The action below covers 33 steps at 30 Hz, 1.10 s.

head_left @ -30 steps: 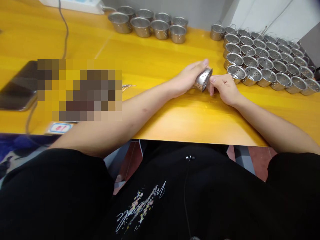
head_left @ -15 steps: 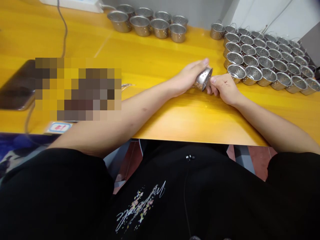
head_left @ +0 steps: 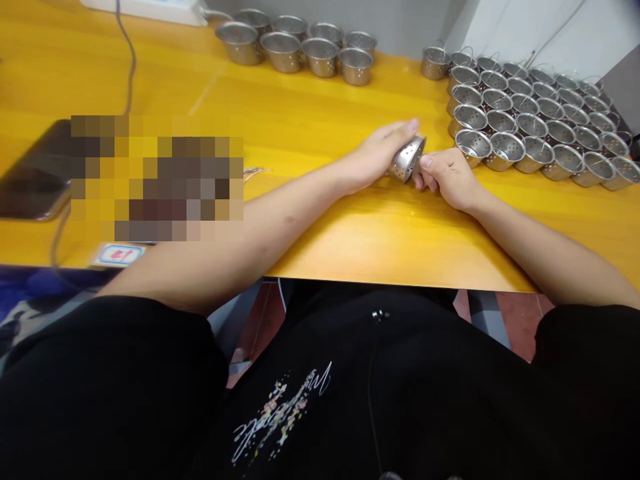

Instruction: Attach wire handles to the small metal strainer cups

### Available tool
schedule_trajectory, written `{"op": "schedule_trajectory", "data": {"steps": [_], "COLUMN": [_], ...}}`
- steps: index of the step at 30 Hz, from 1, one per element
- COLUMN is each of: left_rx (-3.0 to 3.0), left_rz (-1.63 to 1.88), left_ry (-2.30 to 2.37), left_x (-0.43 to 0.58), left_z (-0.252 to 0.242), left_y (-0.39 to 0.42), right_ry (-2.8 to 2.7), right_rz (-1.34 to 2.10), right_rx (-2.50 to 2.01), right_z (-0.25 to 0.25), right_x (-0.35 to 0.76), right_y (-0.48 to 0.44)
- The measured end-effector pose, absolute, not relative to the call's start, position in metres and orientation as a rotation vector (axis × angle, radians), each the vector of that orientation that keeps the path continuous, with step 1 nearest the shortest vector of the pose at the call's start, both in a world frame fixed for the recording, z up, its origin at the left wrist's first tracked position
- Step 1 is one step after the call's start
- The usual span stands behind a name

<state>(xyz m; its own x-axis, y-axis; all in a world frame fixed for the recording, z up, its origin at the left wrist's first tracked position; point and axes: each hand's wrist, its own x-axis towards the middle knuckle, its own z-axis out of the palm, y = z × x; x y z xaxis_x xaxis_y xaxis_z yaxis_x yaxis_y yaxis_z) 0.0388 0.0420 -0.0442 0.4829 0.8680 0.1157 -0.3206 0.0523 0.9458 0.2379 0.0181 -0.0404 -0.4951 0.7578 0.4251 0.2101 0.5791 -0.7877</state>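
Note:
A small perforated metal strainer basket [head_left: 407,159] is held tilted on its side above the yellow table, its mouth turned to the right. My left hand [head_left: 383,152] wraps round its base and side, thumb along the top. At the rim, my right hand [head_left: 449,175] is closed in a pinch, with thumb and bent fingers against the basket's edge. Whatever thin part may be between those fingers is hidden. Part of a bent wire piece [head_left: 255,173] shows on the table behind my left forearm.
Many like baskets [head_left: 531,125] with thin wire handles stand in close rows at the right. Several baskets without visible handles [head_left: 320,57] stand at the back. A dark phone [head_left: 35,173], a cable [head_left: 131,60] and a small card [head_left: 120,255] lie left; a blurred-out patch covers part there.
Almost nothing differs. Both hands keep their places on the basket, with at most a very slight shift of the right fingers.

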Motion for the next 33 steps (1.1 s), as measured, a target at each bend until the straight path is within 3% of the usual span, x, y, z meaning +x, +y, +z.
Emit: {"op": "schedule_trajectory", "data": {"steps": [33], "left_rx": [1.329], "left_rz": [0.94], "left_ry": [0.602], "left_x": [0.032], "left_z": [-0.034], "left_y": [0.032], "right_ry": [-2.01], "right_rz": [0.906], "right_rx": [-0.727], "right_z": [-0.045], "right_x": [0.24], "right_y": [0.02]}}
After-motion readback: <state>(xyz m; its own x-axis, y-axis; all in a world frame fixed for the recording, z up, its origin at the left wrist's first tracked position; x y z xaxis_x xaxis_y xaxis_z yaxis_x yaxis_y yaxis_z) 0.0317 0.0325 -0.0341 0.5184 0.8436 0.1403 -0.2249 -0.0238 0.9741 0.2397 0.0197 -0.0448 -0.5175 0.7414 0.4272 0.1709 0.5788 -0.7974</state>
